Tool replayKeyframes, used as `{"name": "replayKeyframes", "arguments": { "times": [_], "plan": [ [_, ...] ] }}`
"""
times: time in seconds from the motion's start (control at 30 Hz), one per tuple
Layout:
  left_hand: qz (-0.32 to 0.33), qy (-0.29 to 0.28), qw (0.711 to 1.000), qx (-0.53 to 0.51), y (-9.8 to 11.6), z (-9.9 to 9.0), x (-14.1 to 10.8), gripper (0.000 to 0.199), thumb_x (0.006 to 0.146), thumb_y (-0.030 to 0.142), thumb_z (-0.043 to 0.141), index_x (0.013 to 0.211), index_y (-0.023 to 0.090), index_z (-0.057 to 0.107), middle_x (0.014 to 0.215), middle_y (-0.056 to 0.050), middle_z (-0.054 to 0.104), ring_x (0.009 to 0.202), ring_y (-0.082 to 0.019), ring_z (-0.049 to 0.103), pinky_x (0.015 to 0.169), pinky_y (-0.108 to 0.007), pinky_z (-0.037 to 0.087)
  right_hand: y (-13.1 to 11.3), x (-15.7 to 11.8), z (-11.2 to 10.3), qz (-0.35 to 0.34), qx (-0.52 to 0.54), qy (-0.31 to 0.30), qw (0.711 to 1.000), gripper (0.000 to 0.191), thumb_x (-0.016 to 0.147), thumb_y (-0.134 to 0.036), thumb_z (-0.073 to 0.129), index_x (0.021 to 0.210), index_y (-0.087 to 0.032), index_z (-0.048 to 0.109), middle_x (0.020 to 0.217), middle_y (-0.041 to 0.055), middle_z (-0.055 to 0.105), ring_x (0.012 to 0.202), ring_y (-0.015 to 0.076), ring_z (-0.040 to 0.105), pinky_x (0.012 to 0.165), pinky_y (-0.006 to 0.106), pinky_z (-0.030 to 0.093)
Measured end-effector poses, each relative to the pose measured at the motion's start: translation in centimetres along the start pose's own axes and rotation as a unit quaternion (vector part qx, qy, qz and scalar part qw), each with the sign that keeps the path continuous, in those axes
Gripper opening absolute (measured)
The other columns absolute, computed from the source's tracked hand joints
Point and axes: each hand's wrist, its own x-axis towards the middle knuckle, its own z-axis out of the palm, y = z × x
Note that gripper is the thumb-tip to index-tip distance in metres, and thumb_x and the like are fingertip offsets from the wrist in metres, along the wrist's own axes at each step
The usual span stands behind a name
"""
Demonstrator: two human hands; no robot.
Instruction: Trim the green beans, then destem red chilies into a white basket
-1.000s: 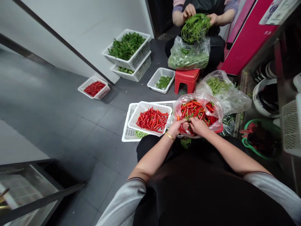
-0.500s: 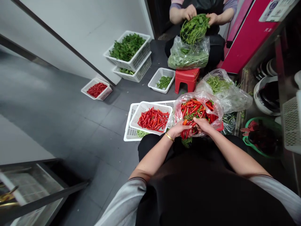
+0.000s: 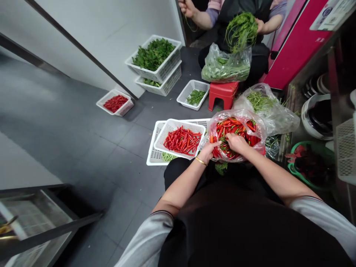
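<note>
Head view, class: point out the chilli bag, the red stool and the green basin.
chilli bag (image 3: pixel 239 115): head view, plastic near its top edge
red stool (image 3: pixel 224 89): head view, top of the seat
green basin (image 3: pixel 308 144): head view, rim

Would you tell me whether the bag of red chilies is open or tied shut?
Open: the plastic bag gapes at its mouth, showing the red chilies inside, and the right hand reaches in among them.
</note>
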Motion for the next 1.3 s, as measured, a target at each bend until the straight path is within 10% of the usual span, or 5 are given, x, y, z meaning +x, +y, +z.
{"name": "replayKeyframes", "arguments": {
  "times": [0.2,0.4,0.8,1.1,1.3],
  "plan": [
    [0.008,-0.016,0.998,0.058,-1.7,1.0,0.4,0.032,0.055,0.014,0.087,0.076,0.01,0.063,0.059,-0.002,0.064,0.056,-0.013,0.06,0.06,-0.026,0.05,-2.3,-6.3,2.1,-0.179,0.223,0.015,0.958,0.029,0.096,-0.031,0.043,0.115,-0.018,0.06,0.104,0.0116,0.066,0.084,0.02,0.064,0.075,0.031,0.049],
    [0.023,-0.144,0.98,0.132,-1.0,0.8,-1.8,0.036,0.052,0.012,0.086,0.081,0.01,0.065,0.07,-0.004,0.07,0.063,-0.014,0.065,0.067,-0.027,0.053,1.9,-4.4,1.8,0.069,0.541,0.011,0.838,0.06,0.091,-0.071,0.029,0.06,-0.022,0.046,0.044,-0.0045,0.038,0.039,0.0128,0.039,0.045,0.026,0.037],
    [-0.033,-0.043,0.99,0.13,-1.4,1.4,-2.0,0.029,0.056,0.012,0.085,0.068,0.01,0.059,0.054,-0.002,0.061,0.045,-0.01,0.055,0.046,-0.022,0.044,2.7,0.1,0.0,0.045,-0.06,0.026,0.997,0.045,0.101,-0.027,0.03,0.143,-0.026,0.047,0.122,0.0177,0.058,0.089,0.0242,0.067,0.072,0.031,0.044],
    [0.186,0.004,0.98,0.071,0.3,0.2,-0.8,0.033,0.056,0.001,0.075,0.087,0.014,0.07,0.097,-0.003,0.073,0.091,-0.014,0.067,0.087,-0.024,0.05,2.4,-0.4,-1.6,-0.046,0.169,0.153,0.973,0.032,0.1,-0.035,0.04,0.112,-0.018,0.064,0.102,0.0108,0.069,0.093,0.0239,0.064,0.083,0.033,0.045],
    [0.032,-0.063,0.995,0.07,-2.0,2.2,-1.3,0.025,0.059,0.011,0.081,0.078,0.009,0.064,0.064,-0.003,0.066,0.061,-0.014,0.063,0.073,-0.033,0.055,0.7,-3.0,-0.4,0.013,0.184,0.136,0.973,0.021,0.097,-0.026,0.041,0.1,-0.014,0.059,0.094,0.0132,0.07,0.085,0.0233,0.066,0.075,0.029,0.045]
  ]
}}
